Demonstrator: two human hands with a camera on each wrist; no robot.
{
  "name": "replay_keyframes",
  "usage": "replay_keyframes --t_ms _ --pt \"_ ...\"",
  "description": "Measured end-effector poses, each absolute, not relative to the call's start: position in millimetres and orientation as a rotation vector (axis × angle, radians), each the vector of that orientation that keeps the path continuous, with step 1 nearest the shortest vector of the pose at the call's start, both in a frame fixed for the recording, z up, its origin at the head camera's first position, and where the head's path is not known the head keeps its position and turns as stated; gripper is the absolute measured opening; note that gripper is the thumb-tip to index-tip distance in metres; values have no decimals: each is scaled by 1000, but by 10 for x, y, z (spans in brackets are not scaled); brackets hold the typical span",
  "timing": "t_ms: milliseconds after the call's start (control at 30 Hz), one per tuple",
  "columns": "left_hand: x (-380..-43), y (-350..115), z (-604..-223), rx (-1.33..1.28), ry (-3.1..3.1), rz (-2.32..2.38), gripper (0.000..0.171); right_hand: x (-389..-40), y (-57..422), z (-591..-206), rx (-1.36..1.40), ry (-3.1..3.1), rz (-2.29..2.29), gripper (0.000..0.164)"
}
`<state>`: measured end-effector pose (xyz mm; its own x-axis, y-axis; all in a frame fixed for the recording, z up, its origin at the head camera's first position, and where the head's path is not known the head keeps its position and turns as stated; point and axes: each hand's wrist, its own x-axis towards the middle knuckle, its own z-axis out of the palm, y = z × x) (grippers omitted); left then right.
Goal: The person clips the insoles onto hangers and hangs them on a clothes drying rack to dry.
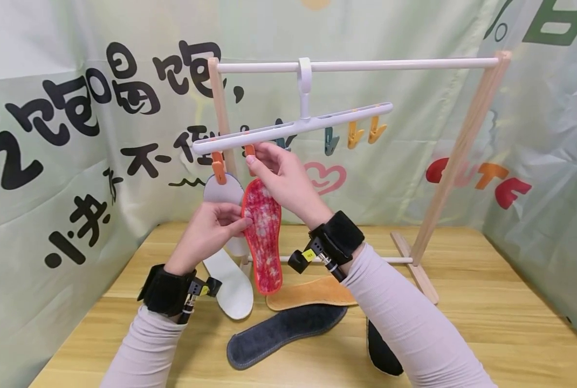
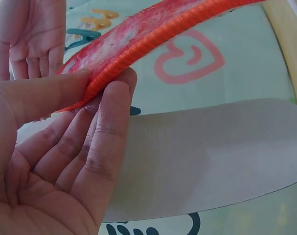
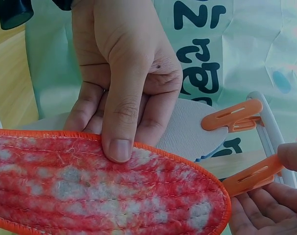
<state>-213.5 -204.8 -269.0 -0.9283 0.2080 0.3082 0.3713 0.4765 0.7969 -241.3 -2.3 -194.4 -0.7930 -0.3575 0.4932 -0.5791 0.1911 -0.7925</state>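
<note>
My left hand (image 1: 211,231) pinches the side edge of a red-and-white fuzzy insole (image 1: 263,237) with orange trim, thumb on its face and fingers behind. The insole hangs upright below a white clip hanger (image 1: 259,133). My right hand (image 1: 290,180) grips an orange clothespin (image 3: 253,177) on that hanger, thumb on one side and fingers on the other. In the right wrist view the clothespin's tip meets the insole's rounded end. Just left, another orange clothespin (image 1: 218,168) holds a pale grey insole (image 1: 220,191), partly hidden behind my left hand.
The hanger tilts, left end low, on the rack's white bar (image 1: 405,64). Teal (image 1: 331,141) and yellow clothespins (image 1: 354,136) hang on its right half. On the wooden table lie a white insole (image 1: 232,291), a tan insole (image 1: 313,293), a dark grey insole (image 1: 286,334) and a black insole (image 1: 383,350).
</note>
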Motion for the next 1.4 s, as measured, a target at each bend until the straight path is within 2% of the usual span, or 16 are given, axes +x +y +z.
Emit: replay_keyframes --t_ms 467,1400 --pt "-2149 -2083 -2695 -477 -2537 -1410 23 -2446 -49 -1963 907 -2198 1641 38" --pt "-2165 -2089 -2692 -466 -2503 -1365 24 -2466 -51 -1994 877 -2085 1621 32"
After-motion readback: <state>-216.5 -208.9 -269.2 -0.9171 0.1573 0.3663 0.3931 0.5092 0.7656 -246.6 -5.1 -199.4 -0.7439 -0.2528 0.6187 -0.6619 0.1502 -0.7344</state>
